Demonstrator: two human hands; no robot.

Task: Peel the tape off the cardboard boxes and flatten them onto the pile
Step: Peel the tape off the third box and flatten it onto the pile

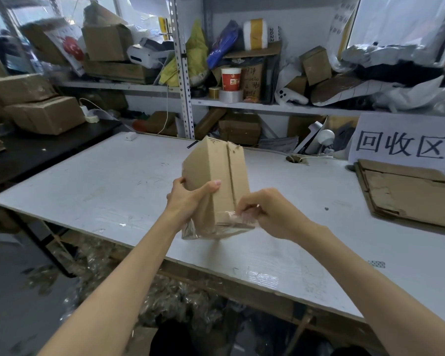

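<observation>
Head view, nearest first: clear film scraps (165, 299) lie heaped on the floor under the near edge of the table (100, 181).

Both forearms reach in over that edge. Left hand (188, 199) grips the box (216, 170) low on its left side, thumb laid across the front face, fingers wrapped behind. Right hand (265, 214) is at the lower right corner, fingertips pinching the clear tape (229, 223) that bands the bottom end. A loose flap of it hangs off the lower left.

Box stands on end over the table middle, long axis roughly vertical, top leaning away from the camera. Can't tell if the bottom touches the tabletop. Centre seam runs top to bottom along that axis, bare up high; tape is left only at the end nearest the hands.

Key relation: the tape band runs crosswise to the long axis, right hand already on its right end. My read: pull goes sideways around the base while the left hand braces.

Farther right, well apart from the box, the pile (406, 194) of flattened cardboard lies on the same table, right hand's side, under a printed sign (401, 142). Cluttered shelves (242, 105) behind.
</observation>
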